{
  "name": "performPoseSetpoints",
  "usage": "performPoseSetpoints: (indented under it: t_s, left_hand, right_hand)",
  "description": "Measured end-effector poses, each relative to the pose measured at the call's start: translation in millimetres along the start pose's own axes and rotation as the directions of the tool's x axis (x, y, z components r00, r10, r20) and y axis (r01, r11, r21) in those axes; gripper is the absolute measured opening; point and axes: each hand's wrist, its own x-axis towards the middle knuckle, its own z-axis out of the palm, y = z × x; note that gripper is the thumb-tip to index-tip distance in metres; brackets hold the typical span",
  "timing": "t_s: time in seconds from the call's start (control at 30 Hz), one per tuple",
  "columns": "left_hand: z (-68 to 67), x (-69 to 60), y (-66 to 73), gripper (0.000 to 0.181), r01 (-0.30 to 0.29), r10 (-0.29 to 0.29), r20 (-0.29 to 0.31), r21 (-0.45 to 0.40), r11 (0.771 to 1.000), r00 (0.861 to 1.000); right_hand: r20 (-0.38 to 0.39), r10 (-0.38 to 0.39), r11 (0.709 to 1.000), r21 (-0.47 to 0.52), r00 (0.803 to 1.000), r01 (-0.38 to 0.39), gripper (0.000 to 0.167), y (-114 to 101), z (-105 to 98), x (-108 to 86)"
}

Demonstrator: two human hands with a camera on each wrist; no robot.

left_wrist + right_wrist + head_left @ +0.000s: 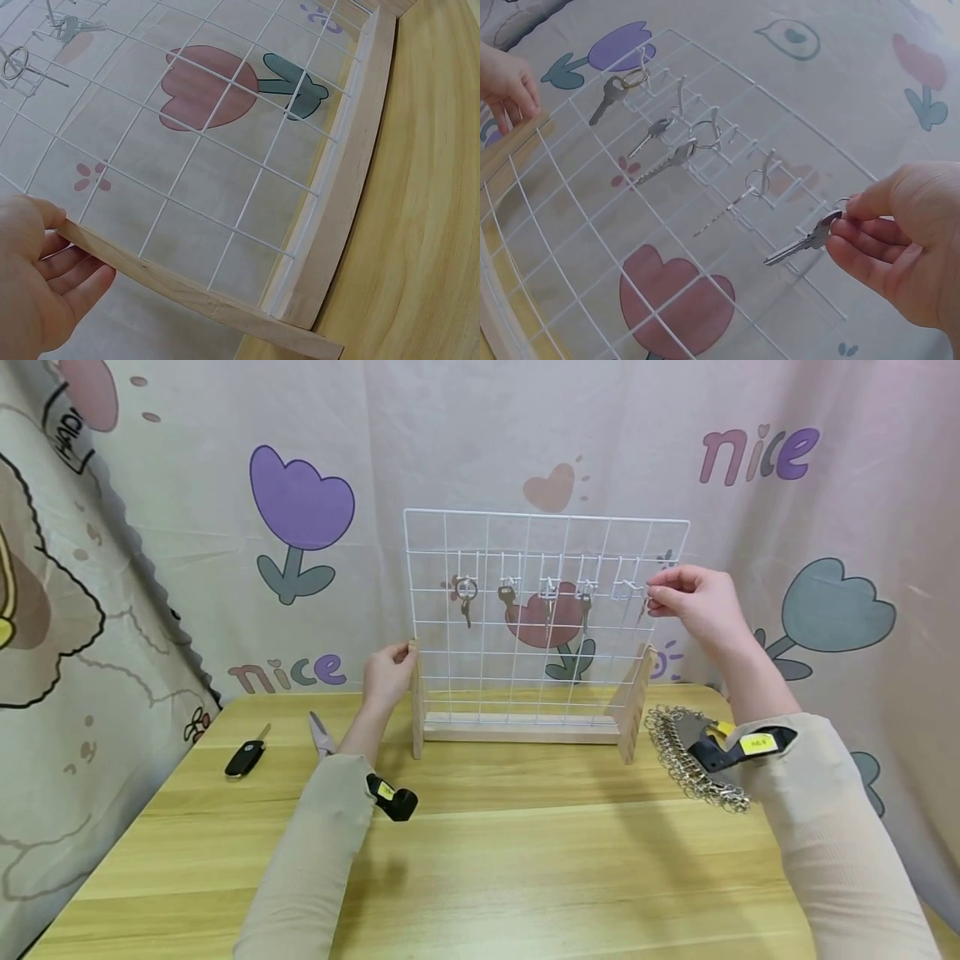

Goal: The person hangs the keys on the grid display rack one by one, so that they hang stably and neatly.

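Note:
A white wire grid rack [487, 653] stands upright on a wooden base. My left hand [388, 677] pinches the upper end of its left wooden side post [172, 283]. At the grid's right side, my right hand [699, 603] pinches a silver key [804, 246] by its head and small ring, the blade pointing down. Whether that ring is on the rightmost hook cannot be told. Several other keys hang by rings from white hooks along the upper grid, among them a key with a brass-coloured ring [610, 97] and a thin key [721, 216].
On the wooden table [487, 860], a black car key [245, 758] lies at the left. A grey pointed blade-like thing [321, 735] is partly behind the left forearm. A chain-edged grey item [693, 764] sits at the right, partly under the right wrist. A printed curtain [465, 435] hangs behind.

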Motion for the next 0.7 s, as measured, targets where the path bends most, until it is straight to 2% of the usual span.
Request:
performPoseSetpoints:
  t_s: [0.17,0.27,0.57,0.7]
  left_hand:
    - [0.8,1.1,-0.1,0.043,-0.002,0.002,-0.001,-0.007,1.0,1.0]
    - [1.1,1.3,-0.1,0.042,-0.004,0.004,-0.001,-0.011,1.0,1.0]
    - [1.3,1.5,-2.6,0.042,-0.003,0.003,-0.006,-0.011,1.0,1.0]
    - [0.8,-0.4,-4.5,0.042,-0.005,0.005,-0.001,-0.016,1.0,1.0]
  right_hand:
    - [-0.011,0.012,1.0,0.015,1.0,-0.012,0.022,-1,6,5.6]
    - [-0.015,0.046,0.998,0.04,0.999,-0.046,0.027,2,9,7.1]
    - [-0.032,0.087,0.996,0.034,0.996,-0.086,0.019,16,14,7.8]
    - [-0.033,0.097,0.995,0.003,0.995,-0.097,0.022,24,16,4.9]
